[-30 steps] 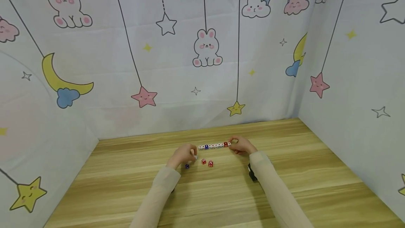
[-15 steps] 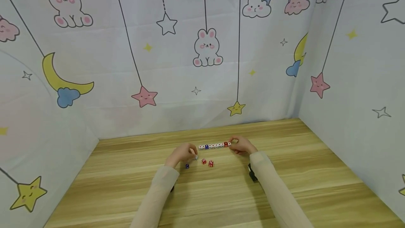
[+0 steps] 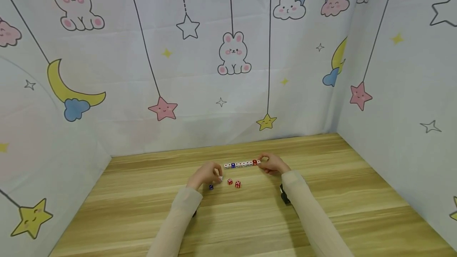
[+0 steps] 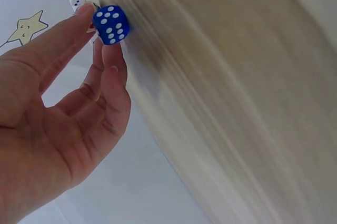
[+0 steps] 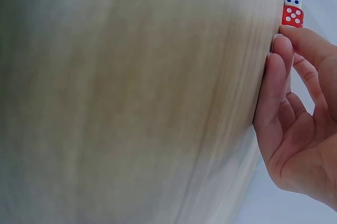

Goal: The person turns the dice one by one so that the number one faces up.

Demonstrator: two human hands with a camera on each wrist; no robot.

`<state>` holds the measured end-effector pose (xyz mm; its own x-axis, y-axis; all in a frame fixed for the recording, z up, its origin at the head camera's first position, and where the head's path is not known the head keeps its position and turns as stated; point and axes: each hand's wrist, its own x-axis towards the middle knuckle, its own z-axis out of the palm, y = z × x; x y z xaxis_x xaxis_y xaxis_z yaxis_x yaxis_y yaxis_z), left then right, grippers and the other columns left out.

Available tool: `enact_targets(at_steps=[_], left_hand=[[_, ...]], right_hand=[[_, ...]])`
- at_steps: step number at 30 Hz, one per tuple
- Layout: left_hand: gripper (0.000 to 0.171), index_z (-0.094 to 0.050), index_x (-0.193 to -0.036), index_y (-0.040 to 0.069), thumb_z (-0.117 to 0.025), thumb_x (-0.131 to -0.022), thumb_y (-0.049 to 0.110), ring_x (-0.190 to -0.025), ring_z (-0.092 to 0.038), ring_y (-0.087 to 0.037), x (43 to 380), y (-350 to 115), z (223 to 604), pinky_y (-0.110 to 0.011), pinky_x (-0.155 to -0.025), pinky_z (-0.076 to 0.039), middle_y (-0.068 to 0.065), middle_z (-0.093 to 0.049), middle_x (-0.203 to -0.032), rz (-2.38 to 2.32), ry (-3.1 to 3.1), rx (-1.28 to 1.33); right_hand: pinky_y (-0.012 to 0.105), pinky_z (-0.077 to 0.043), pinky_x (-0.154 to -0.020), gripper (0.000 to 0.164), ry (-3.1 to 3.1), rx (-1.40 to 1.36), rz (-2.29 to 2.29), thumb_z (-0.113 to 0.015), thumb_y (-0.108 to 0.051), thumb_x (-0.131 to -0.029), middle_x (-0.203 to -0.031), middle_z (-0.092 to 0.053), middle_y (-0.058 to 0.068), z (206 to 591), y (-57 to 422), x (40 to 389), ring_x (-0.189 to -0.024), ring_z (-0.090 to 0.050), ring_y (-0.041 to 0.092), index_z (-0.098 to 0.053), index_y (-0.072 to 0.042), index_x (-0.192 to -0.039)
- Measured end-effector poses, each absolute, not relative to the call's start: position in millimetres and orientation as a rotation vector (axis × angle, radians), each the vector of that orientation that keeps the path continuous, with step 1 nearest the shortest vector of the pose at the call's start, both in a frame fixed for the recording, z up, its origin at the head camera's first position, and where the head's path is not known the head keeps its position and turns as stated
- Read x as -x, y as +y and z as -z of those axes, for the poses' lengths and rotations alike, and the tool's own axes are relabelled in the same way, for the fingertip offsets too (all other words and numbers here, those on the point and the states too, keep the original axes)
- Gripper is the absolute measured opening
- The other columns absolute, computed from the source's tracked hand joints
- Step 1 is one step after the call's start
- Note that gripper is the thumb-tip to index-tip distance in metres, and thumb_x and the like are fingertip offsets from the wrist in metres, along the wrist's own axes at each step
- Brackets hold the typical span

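Observation:
In the head view, a row of dice (image 3: 240, 164) runs along the back of the table, mostly white with one blue and one red (image 3: 254, 162). My right hand (image 3: 272, 163) pinches the white die (image 3: 258, 162) at the row's right end; its fingers hide most of that die in the right wrist view. Left of centre, my left hand (image 3: 206, 173) pinches another white die (image 3: 220, 178) between thumb and fingertips. A loose blue die (image 4: 110, 25) largely covers that white die in the left wrist view. Two red dice, one smaller (image 3: 230, 181) and one larger (image 3: 237, 184), lie right of my left hand.
The wooden table (image 3: 250, 221) meets a white printed cloth wall (image 3: 200, 130) just behind the row. Another cloth wall (image 3: 400, 138) stands along the right side. A black wrist strap piece (image 3: 284, 194) shows under the right sleeve.
The white die in my left fingertips has turned and dropped slightly. My right hand, the row and the loose dice have stayed in place.

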<state>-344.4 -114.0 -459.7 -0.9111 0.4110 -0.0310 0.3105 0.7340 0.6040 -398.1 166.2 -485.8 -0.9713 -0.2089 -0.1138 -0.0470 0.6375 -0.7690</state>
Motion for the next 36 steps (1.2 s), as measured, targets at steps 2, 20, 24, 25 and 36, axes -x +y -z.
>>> enact_targets(at_steps=[2, 20, 24, 25, 36], left_hand=[[0.010, -0.062, -0.083, 0.006, -0.068, -0.075, 0.003, -0.060, -0.053, -0.015, 345.3, -113.8, 461.3, -0.026, -0.050, -0.042, -0.008, -0.062, -0.080, -0.917, 2.770, -0.581], [0.011, -0.064, -0.085, 0.007, -0.066, -0.075, 0.001, -0.058, -0.048, -0.014, 343.8, -109.8, 459.4, -0.026, -0.049, -0.040, -0.009, -0.061, -0.080, -0.861, 2.813, -0.609], [0.008, -0.062, -0.083, 0.007, -0.065, -0.077, 0.003, -0.055, -0.048, -0.013, 344.6, -111.3, 460.6, -0.025, -0.048, -0.040, -0.007, -0.059, -0.077, -0.886, 2.805, -0.592], [0.008, -0.062, -0.083, 0.007, -0.065, -0.077, 0.003, -0.054, -0.048, -0.014, 344.7, -111.5, 460.8, -0.025, -0.047, -0.040, -0.007, -0.059, -0.076, -0.890, 2.804, -0.588], [0.011, -0.060, -0.083, 0.005, -0.067, -0.076, 0.003, -0.059, -0.050, -0.014, 345.5, -113.0, 462.8, -0.026, -0.051, -0.041, -0.007, -0.059, -0.078, -0.889, 2.822, -0.556]], right_hand=[[0.021, -0.041, -0.043, 0.019, 2.662, 0.212, 1.242, -0.062, -0.018, -0.082, -0.056, -0.050, -0.001, 485.8, 166.5, 398.5, -0.048, -0.047, 0.010, -0.059, -0.018, -0.101], [0.021, -0.041, -0.044, 0.020, 2.647, 0.214, 1.243, -0.061, -0.017, -0.083, -0.057, -0.049, -0.001, 481.7, 165.7, 395.2, -0.049, -0.047, 0.010, -0.058, -0.016, -0.103], [0.021, -0.041, -0.044, 0.019, 2.650, 0.211, 1.253, -0.061, -0.017, -0.083, -0.056, -0.049, -0.001, 481.6, 165.1, 393.9, -0.049, -0.047, 0.010, -0.058, -0.016, -0.103], [0.021, -0.041, -0.044, 0.019, 2.650, 0.209, 1.256, -0.061, -0.017, -0.083, -0.056, -0.049, -0.001, 481.5, 165.1, 393.8, -0.049, -0.046, 0.010, -0.058, -0.016, -0.102], [0.021, -0.041, -0.043, 0.019, 2.656, 0.202, 1.260, -0.061, -0.017, -0.083, -0.055, -0.049, -0.001, 484.0, 165.3, 395.7, -0.048, -0.046, 0.009, -0.059, -0.017, -0.101]])
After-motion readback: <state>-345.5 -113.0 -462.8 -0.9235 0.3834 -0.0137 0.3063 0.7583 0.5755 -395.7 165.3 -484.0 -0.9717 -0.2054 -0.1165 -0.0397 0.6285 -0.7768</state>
